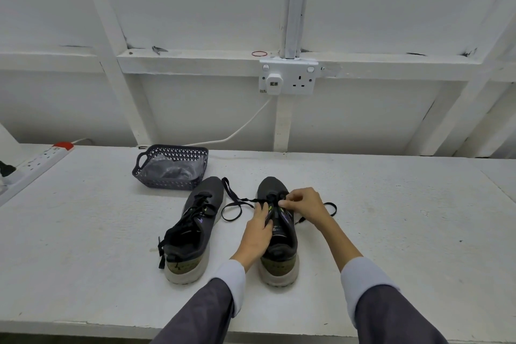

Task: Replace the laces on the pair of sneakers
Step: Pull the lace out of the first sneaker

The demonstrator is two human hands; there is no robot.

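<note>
Two dark grey sneakers with pale soles stand on the white table, toes pointing away from me. The left sneaker [192, 229] is laced with a black lace and nothing touches it. My left hand [258, 234] rests on the tongue and left side of the right sneaker [279, 248], fingers curled around its upper. My right hand [303, 207] pinches the black lace [234, 204] over the front eyelets. The lace's loose ends trail on the table to the left and right of the shoe.
A dark plastic basket [170, 166] holding clear bags of dark laces sits behind the left sneaker. A white power strip [42, 160] lies at the far left. A wall socket [287, 78] with a plugged charger and white cable is above the table's back edge.
</note>
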